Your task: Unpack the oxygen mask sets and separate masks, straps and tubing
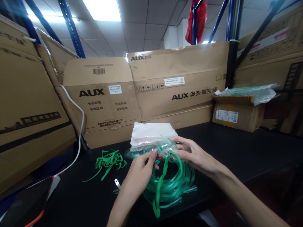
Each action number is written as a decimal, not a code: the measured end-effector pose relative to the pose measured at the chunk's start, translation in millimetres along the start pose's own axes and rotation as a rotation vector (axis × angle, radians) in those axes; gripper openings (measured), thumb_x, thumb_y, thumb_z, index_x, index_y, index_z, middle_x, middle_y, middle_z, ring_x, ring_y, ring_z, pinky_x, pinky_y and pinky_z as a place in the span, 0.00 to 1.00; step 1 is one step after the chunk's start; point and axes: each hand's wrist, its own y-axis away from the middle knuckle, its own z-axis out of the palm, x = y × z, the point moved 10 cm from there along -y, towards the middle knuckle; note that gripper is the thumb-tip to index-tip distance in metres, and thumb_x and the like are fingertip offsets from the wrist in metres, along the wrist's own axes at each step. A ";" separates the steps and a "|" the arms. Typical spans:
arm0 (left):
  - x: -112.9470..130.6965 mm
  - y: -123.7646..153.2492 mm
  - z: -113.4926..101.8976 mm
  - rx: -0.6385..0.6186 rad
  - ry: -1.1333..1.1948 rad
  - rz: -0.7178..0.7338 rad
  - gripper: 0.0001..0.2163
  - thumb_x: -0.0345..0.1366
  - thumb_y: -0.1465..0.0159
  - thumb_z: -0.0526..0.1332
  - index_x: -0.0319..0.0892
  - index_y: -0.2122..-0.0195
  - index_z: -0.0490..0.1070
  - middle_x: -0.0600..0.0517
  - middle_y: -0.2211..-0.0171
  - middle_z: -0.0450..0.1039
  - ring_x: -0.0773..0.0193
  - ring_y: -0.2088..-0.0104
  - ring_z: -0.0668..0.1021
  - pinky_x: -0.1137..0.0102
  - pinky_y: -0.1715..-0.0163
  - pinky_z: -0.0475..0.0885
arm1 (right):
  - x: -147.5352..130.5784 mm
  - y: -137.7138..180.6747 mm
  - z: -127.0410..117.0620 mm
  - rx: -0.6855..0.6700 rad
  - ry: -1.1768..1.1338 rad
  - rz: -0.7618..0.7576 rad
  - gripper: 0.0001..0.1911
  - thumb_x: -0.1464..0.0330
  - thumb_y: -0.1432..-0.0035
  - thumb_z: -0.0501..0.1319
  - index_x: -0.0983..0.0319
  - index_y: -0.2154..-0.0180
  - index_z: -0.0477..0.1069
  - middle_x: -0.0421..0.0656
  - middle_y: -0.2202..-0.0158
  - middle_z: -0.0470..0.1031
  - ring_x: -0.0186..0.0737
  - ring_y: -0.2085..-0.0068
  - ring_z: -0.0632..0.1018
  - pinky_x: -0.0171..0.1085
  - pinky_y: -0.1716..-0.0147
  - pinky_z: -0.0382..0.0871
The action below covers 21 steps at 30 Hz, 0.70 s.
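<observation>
A clear greenish plastic mask (167, 145) is held up between my two hands. My right hand (195, 154) grips it from the right, with the fingers curled around its side. The thumb and fingers of my left hand (143, 167) pinch at its lower left edge; the exact contact is partly hidden. From the mask a green elastic strap (160, 186) hangs down in a loop. Beneath my hands lies a coil of clear green tubing (182, 183). Behind the mask sits a stack of white packets (152, 134).
To the left lie a heap of green elastic straps (110, 161), a small metal object (116, 183) and a phone (29, 201) with a white cable (81, 126). Cardboard panels (175, 72) line the back of the black table (213, 142). A small carton (238, 115) stands at right.
</observation>
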 end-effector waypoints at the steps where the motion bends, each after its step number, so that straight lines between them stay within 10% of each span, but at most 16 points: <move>1: 1.4 -0.8 2.3 -0.018 0.044 0.017 0.22 0.51 0.34 0.56 0.41 0.77 0.73 0.54 0.77 0.73 0.61 0.74 0.72 0.71 0.71 0.64 | 1.5 0.4 2.7 -0.019 -0.024 0.009 0.20 0.63 0.41 0.70 0.58 0.48 0.72 0.42 0.59 0.82 0.38 0.57 0.81 0.38 0.54 0.69; 11: 9.9 2.9 -29.2 0.257 0.414 0.059 0.16 0.47 0.39 0.68 0.43 0.56 0.82 0.48 0.57 0.83 0.55 0.55 0.81 0.68 0.53 0.74 | 13.5 -0.8 15.2 -0.057 -0.083 0.035 0.21 0.65 0.42 0.71 0.56 0.47 0.72 0.43 0.52 0.79 0.39 0.52 0.79 0.38 0.53 0.71; 15: 12.2 14.2 -57.8 0.457 0.360 0.114 0.16 0.46 0.41 0.70 0.47 0.54 0.82 0.51 0.56 0.83 0.57 0.54 0.82 0.69 0.53 0.75 | 6.1 -4.0 7.8 0.032 -0.102 -0.019 0.21 0.66 0.40 0.69 0.55 0.46 0.71 0.45 0.47 0.75 0.41 0.48 0.78 0.38 0.52 0.71; 21: 40.1 23.3 -59.7 0.408 0.126 0.252 0.09 0.43 0.38 0.68 0.47 0.60 0.83 0.52 0.58 0.82 0.57 0.54 0.80 0.69 0.52 0.73 | 0.4 -5.1 4.6 0.084 -0.148 -0.059 0.22 0.68 0.39 0.68 0.55 0.44 0.68 0.44 0.51 0.79 0.38 0.57 0.82 0.39 0.51 0.72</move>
